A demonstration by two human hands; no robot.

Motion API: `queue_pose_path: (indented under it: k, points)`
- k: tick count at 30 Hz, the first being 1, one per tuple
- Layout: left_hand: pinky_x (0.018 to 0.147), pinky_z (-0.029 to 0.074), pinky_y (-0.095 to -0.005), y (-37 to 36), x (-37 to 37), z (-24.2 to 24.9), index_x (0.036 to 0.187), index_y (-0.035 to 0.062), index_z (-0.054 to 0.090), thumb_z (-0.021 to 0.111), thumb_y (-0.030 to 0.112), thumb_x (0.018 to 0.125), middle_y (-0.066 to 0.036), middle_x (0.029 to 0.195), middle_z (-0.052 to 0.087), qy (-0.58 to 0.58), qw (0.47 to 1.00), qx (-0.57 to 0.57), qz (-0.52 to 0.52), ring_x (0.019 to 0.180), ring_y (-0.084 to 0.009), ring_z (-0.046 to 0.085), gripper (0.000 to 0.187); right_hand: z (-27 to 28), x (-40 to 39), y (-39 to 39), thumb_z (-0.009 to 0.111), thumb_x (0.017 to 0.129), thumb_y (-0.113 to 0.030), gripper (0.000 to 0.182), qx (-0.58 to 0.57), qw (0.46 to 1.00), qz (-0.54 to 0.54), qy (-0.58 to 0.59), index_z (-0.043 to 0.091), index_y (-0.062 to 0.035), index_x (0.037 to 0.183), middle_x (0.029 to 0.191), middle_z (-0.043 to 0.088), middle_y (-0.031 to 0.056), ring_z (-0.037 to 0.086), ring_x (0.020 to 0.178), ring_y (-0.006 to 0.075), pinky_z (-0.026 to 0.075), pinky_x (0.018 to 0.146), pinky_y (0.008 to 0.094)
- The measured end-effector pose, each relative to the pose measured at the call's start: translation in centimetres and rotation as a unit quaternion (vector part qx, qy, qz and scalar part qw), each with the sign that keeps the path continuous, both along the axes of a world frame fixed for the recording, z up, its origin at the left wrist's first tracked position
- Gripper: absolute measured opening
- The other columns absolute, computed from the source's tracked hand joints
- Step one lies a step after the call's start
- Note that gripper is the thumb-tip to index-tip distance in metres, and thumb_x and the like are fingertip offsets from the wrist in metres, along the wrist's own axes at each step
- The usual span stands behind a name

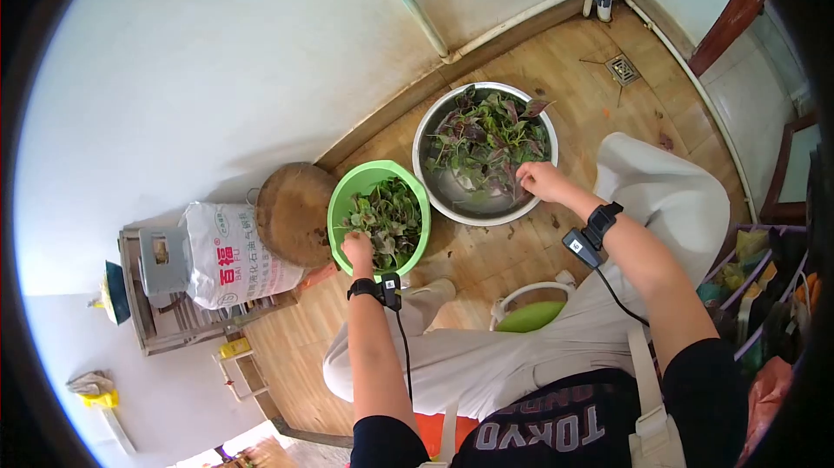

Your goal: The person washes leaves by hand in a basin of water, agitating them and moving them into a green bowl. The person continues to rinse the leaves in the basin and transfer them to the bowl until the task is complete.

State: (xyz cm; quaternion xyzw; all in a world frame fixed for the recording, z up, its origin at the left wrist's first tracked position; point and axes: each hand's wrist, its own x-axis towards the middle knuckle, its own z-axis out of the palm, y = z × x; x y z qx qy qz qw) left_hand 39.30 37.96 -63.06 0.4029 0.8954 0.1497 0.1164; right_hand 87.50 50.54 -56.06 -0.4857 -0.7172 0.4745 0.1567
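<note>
Purple-green leafy greens (495, 125) lie in water in a metal basin (424, 174) on the floor. My right hand (540, 181) is over this basin's near right side, its fingers pinched at the leaves there. To the left, a light green plastic basin (423, 238) holds more leafy greens (387, 216). My left hand (357, 249) is at the near left of that basin, fingers curled down against the leaves. Whatever it may hold is hidden under the fingers. The two basins stand side by side, rims close together.
A round wooden chopping board (295, 212) leans beside a white printed sack (226, 260) on a low rack (148, 329). Between my legs is a green and white object (532, 316). A floor drain (622, 69) lies at the back right, and a pipe (521, 21) follows the wall.
</note>
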Motion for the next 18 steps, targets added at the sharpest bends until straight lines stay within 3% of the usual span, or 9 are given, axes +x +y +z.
queue_pose_path:
  k: [1,4,5,6,10,14,15,16,18]
  points:
    - [0.043,0.046,-0.0309,0.2,0.5,0.1,0.089,-0.0051,0.052,0.052,0.015,0.08,-0.012,0.068,0.059,-0.004,0.997,0.075,0.022,0.05,-0.0196,0.056,0.022,-0.5,0.4,0.0,0.05,0.075,-0.008,0.02,0.002,1.0,-0.008,-0.006,0.057,-0.0005,0.092,0.083,0.062,0.0154,0.059,0.078,0.0287,0.047,0.068,0.0347]
    - [0.056,0.048,-0.034,2.6,6.5,6.2,0.086,-0.0022,0.057,0.055,0.017,0.076,-0.017,0.076,0.061,-0.152,0.978,0.117,0.082,0.065,-0.0242,0.061,0.022,-0.9,1.3,-0.2,0.05,0.074,-0.009,0.02,0.017,0.998,-0.028,-0.05,0.057,-0.0017,0.091,0.082,0.061,0.0155,0.059,0.077,0.0292,0.047,0.067,0.0358]
    - [0.047,0.045,-0.028,3.2,7.1,6.0,0.089,-0.002,0.056,0.054,0.013,0.077,-0.012,0.07,0.061,-0.207,0.969,0.121,0.061,0.05,-0.0161,0.058,0.019,-1.2,1.6,-0.3,0.05,0.074,-0.009,0.02,0.019,0.998,-0.034,-0.053,0.057,-0.0017,0.091,0.082,0.061,0.0155,0.059,0.077,0.0292,0.047,0.067,0.0358]
    - [0.049,0.046,-0.0259,3.9,8.8,6.6,0.096,-0.0024,0.055,0.052,0.011,0.08,-0.011,0.076,0.062,-0.292,0.949,0.102,0.065,0.057,-0.0143,0.059,0.021,-1.8,1.8,-0.4,0.051,0.073,-0.009,0.019,0.014,0.998,-0.035,-0.053,0.058,-0.002,0.09,0.081,0.061,0.0157,0.059,0.076,0.0292,0.046,0.066,0.0361]
    - [0.063,0.047,-0.0257,6.9,13.4,3.6,0.11,-0.0015,0.051,0.051,0.016,0.083,-0.009,0.091,0.06,-0.369,0.926,0.063,-0.041,0.079,-0.0152,0.059,0.032,-5.7,2.6,-0.8,0.053,0.071,-0.01,0.017,0.039,0.994,0.008,-0.103,0.059,-0.0038,0.086,0.08,0.061,0.0156,0.058,0.075,0.0291,0.046,0.066,0.0363]
    - [0.066,0.046,-0.0248,7.8,17.1,-4.2,0.111,0.001,0.051,0.052,0.017,0.083,-0.008,0.098,0.058,-0.384,0.913,0.081,-0.11,0.083,-0.0142,0.057,0.032,-6.6,1.3,-0.1,0.053,0.071,-0.011,0.017,-0.018,0.99,0.033,-0.137,0.061,-0.006,0.086,0.082,0.062,0.0126,0.059,0.078,0.0286,0.047,0.07,0.0344]
    - [0.087,0.039,-0.038,7.6,19.2,-2.0,0.11,0.0034,0.053,0.058,0.024,0.077,-0.012,0.1,0.06,-0.389,0.913,0.074,-0.095,0.091,-0.0201,0.058,0.039,-7.1,0.6,0.4,0.053,0.072,-0.011,0.018,-0.024,0.99,0.038,-0.134,0.061,-0.0063,0.086,0.082,0.062,0.0127,0.059,0.077,0.0282,0.047,0.071,0.0341]
    - [0.087,0.039,-0.038,7.3,20.4,-1.1,0.11,0.0034,0.053,0.058,0.024,0.077,-0.012,0.1,0.06,-0.393,0.913,0.072,-0.085,0.091,-0.0201,0.058,0.039,-7.9,-0.3,0.9,0.052,0.072,-0.011,0.018,-0.033,0.99,0.041,-0.128,0.061,-0.0066,0.087,0.081,0.062,0.0127,0.059,0.077,0.0279,0.047,0.072,0.0337]
    - [0.098,0.017,-0.0542,6.8,21.7,-0.5,0.114,0.01,0.053,0.062,0.036,0.072,-0.011,0.116,0.052,-0.238,0.943,-0.114,-0.205,0.113,-0.0246,0.043,0.05,-9.4,-2.2,2.3,0.053,0.072,-0.011,0.02,-0.058,0.984,0.092,-0.143,0.061,-0.0079,0.09,0.091,0.06,0.0137,0.057,0.084,0.0286,0.045,0.075,0.0344]
